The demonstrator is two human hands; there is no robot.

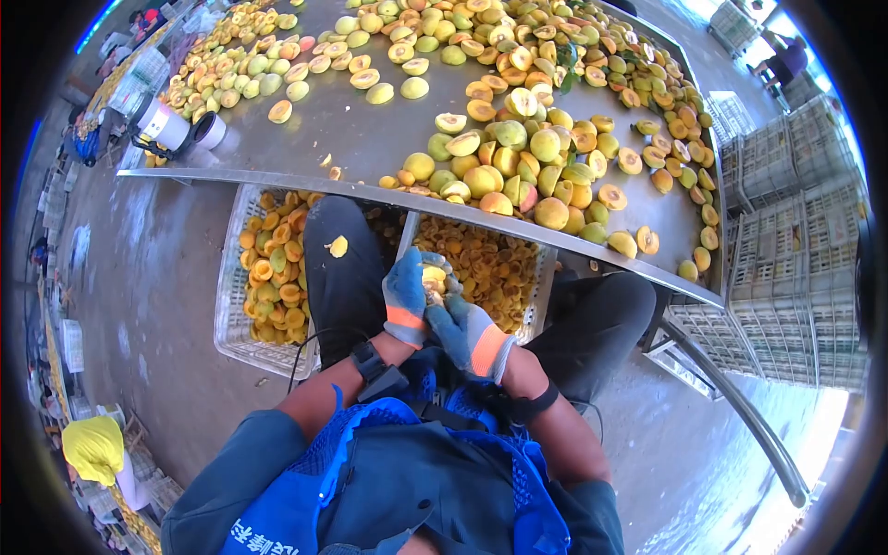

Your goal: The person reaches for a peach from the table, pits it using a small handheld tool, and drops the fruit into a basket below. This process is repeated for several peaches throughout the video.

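Note:
My left hand (406, 294), in a blue, grey and orange glove, is closed on a yellow fruit piece (433, 276) in front of my lap. Close against it on the right, my right hand (462, 331), gloved alike, has its fingers bent at the same fruit; its fingertips are partly hidden. Both hands are above the near edge of a crate (541, 305) full of cut fruit pieces. Another crate (229, 305), with orange and yellow fruit halves, stands to the left. A small yellow piece (338, 246) lies on my left trouser leg.
Beyond my knees is a metal table (305, 148) with a raised rim, bearing many whole and halved fruits. White cups lie at its left end. Stacked crates (786, 277) stand on the right, beside a curved metal bar (740, 407). A person in yellow (92, 449) is far left.

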